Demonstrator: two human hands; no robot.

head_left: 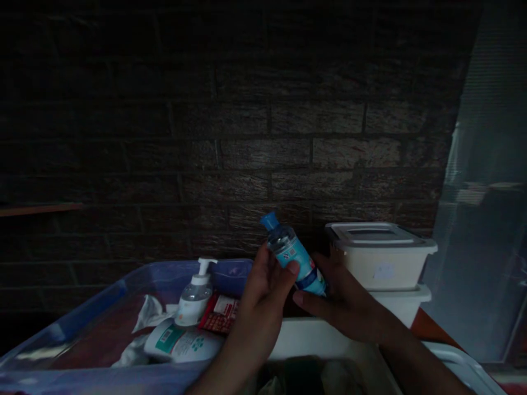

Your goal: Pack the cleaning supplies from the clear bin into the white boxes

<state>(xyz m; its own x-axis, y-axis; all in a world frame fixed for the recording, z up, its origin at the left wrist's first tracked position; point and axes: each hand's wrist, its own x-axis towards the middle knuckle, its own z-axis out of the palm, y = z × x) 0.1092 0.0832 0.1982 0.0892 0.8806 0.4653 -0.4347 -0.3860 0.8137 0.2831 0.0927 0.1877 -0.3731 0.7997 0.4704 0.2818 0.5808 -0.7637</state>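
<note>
Both hands hold a small clear bottle [293, 255] with a blue cap and a blue label, tilted with the cap up and to the left. My left hand [263, 299] wraps its fingers round the bottle's middle, the thumb lying across the label. My right hand [340, 299] cups the bottle's lower end from the right. The bottle hangs above a white container [313, 337] in front of me.
A clear blue plastic bin [94, 307] at the left holds a pump bottle [193, 296], a white bottle on its side [183, 343], a red packet [220, 315] and white cloth. Two stacked white lidded boxes [381, 255] stand at the right. A dark brick wall is behind.
</note>
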